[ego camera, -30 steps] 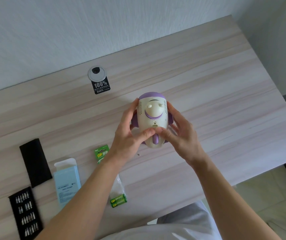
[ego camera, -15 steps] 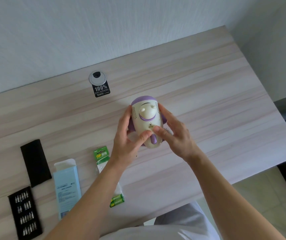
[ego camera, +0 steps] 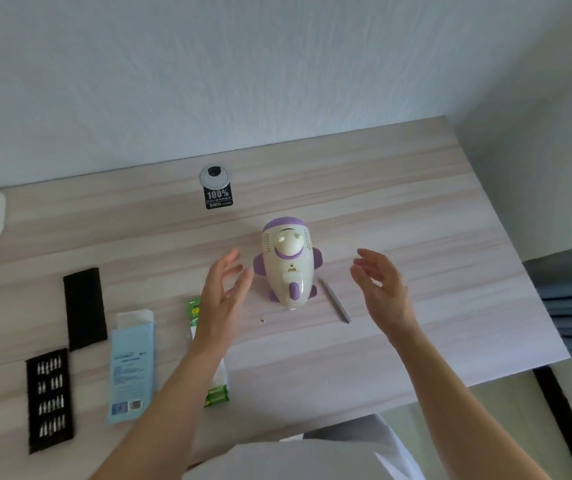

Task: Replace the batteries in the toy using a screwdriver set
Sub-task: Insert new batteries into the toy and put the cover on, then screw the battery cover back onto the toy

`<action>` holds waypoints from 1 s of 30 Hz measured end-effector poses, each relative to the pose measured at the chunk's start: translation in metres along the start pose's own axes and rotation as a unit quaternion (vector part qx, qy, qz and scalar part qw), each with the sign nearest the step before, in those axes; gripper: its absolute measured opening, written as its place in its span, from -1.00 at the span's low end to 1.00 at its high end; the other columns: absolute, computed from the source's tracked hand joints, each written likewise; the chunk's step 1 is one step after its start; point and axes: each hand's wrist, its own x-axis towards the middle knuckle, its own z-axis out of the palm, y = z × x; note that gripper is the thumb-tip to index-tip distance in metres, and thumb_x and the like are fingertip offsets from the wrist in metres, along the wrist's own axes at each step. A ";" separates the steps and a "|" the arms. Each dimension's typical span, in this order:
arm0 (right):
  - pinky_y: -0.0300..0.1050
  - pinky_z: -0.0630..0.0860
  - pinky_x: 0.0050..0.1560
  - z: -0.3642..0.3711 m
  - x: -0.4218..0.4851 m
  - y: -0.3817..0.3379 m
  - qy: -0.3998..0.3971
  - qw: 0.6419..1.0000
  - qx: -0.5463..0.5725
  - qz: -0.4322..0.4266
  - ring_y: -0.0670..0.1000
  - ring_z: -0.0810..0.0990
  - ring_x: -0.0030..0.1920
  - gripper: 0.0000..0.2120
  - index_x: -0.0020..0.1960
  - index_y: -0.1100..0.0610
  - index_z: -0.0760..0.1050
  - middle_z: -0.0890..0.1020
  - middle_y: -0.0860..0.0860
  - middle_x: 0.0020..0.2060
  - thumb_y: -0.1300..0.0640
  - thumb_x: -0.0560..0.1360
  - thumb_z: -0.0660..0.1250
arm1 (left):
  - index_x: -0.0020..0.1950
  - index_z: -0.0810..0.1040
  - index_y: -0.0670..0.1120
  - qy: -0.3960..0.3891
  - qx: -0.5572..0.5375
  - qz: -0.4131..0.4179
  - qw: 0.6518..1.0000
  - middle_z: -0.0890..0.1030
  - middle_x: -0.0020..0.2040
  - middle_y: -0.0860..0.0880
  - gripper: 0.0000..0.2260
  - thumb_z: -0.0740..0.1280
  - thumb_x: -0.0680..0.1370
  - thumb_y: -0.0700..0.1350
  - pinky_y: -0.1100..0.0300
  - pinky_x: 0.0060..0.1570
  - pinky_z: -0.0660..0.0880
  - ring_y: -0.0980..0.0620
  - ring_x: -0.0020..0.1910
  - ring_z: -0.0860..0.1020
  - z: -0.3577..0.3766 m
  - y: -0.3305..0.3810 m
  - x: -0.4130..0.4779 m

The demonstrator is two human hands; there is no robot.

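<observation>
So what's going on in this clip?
A person is working on a toy battery change. The toy rests on the table, with the left hand and right hand open on either side, touching nothing. A screwdriver lies just right of the toy; what looks like a tiny screw lies by the battery pack.

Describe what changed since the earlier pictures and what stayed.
Both hands let go of the white-and-purple plastic toy, now resting on the pale wooden table. Left hand and right hand drew apart, open. The black bit tray and green battery pack stayed put.
</observation>
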 end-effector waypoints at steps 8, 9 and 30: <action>-0.11 0.59 -0.08 0.004 -0.009 0.063 -0.031 0.985 -0.168 -0.029 0.00 0.63 -0.18 -0.92 -0.01 0.13 0.64 0.67 0.03 -0.15 0.22 0.50 0.43 | -0.03 0.62 -0.09 0.012 0.266 0.052 0.963 0.60 -0.12 0.00 -0.90 0.49 0.49 -0.21 0.41 -0.20 0.44 0.18 -0.21 0.54 -0.002 -0.070 -0.040; -0.08 0.58 -0.09 0.007 -0.010 0.068 -0.032 0.983 -0.178 -0.042 0.00 0.62 -0.19 -0.93 -0.03 0.12 0.64 0.66 0.02 -0.18 0.22 0.49 0.43 | -0.03 0.64 -0.10 0.011 0.280 0.056 0.958 0.59 -0.12 0.00 -0.87 0.51 0.47 -0.22 0.46 -0.19 0.42 0.19 -0.22 0.53 0.003 -0.074 -0.042; -0.13 0.45 -0.20 0.020 -0.008 0.085 -0.025 0.975 -0.201 -0.092 -0.03 0.52 -0.27 -0.92 -0.06 0.10 0.56 0.56 -0.01 -0.27 0.15 0.48 0.44 | -0.12 0.64 -0.14 0.159 0.292 0.141 0.933 0.56 -0.18 -0.05 -0.97 0.45 0.52 -0.23 0.04 -0.10 0.47 -0.08 -0.15 0.50 0.039 -0.117 -0.031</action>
